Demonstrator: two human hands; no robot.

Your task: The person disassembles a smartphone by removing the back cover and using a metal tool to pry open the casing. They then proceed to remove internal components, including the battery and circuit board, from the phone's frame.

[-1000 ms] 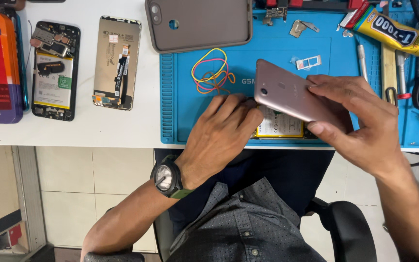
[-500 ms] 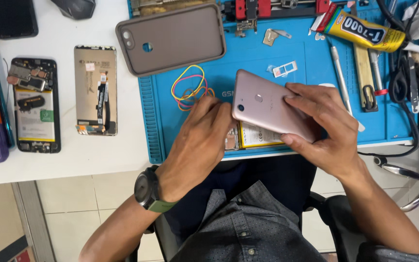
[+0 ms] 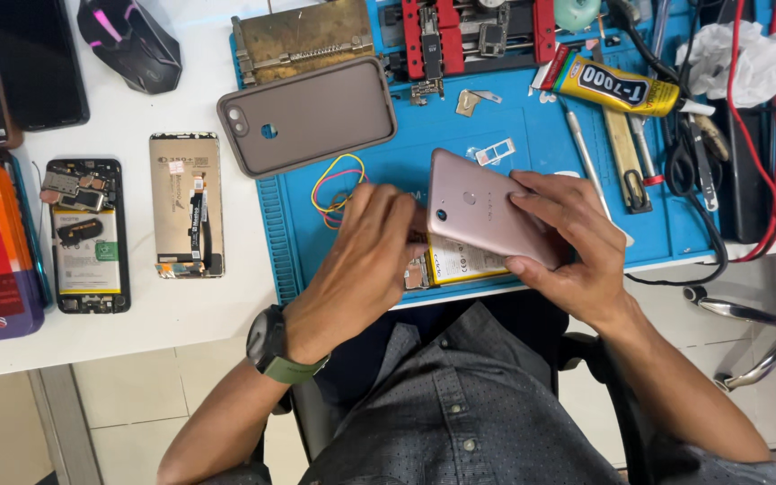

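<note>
My right hand (image 3: pixel 568 247) grips a rose-gold phone back cover (image 3: pixel 482 211), tilted above the blue work mat (image 3: pixel 496 144). Under the cover lies an opened phone body with a yellow battery (image 3: pixel 460 265). My left hand (image 3: pixel 361 265) rests flat on the mat, its fingertips touching the cover's left edge near the camera hole. Coloured rubber bands (image 3: pixel 334 184) lie just beyond my left fingers. A watch with a green strap (image 3: pixel 271 346) is on my left wrist.
A brown phone case (image 3: pixel 307 117) lies at the mat's far left. An opened black phone (image 3: pixel 87 233) and a bare screen frame (image 3: pixel 188 205) rest on the white table. A glue tube (image 3: pixel 617 85), tweezers, scissors, cables and a red clamp jig (image 3: pixel 473 31) crowd the back.
The view has shifted, bringing the mouse and the jig into sight. My right hand still holds the cover over the phone body. My left fingers have slid closer to the cover's edge.
</note>
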